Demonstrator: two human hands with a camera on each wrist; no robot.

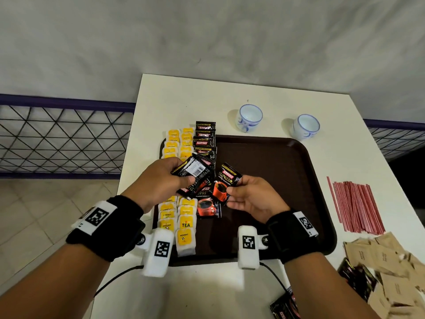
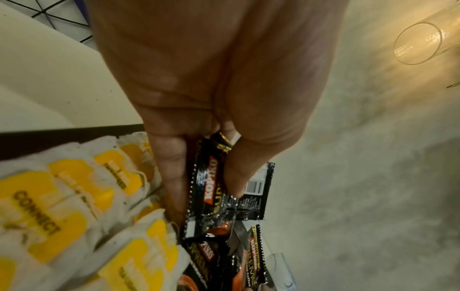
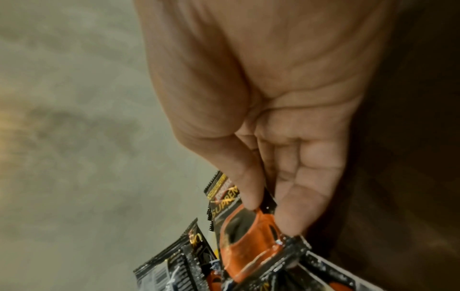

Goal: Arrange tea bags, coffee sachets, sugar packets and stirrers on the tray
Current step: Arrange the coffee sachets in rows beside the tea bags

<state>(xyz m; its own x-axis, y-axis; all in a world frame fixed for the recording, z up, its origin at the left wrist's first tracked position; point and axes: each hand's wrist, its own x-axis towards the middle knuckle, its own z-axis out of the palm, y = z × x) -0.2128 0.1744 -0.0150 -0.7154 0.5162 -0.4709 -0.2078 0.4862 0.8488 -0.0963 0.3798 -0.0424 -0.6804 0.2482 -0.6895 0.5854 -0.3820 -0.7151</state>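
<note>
A dark brown tray lies on the white table. Two rows of yellow tea bags run down its left side, with a column of black coffee sachets beside them. My left hand grips a small bunch of coffee sachets above the tray; the left wrist view shows thumb and fingers pinching the sachets. My right hand pinches one coffee sachet by its lower edge, thumb on the orange cup picture.
Two blue-and-white cups stand behind the tray. Red stirrers lie to the tray's right, with brown sugar packets and more black sachets at the near right. A metal mesh railing runs left of the table.
</note>
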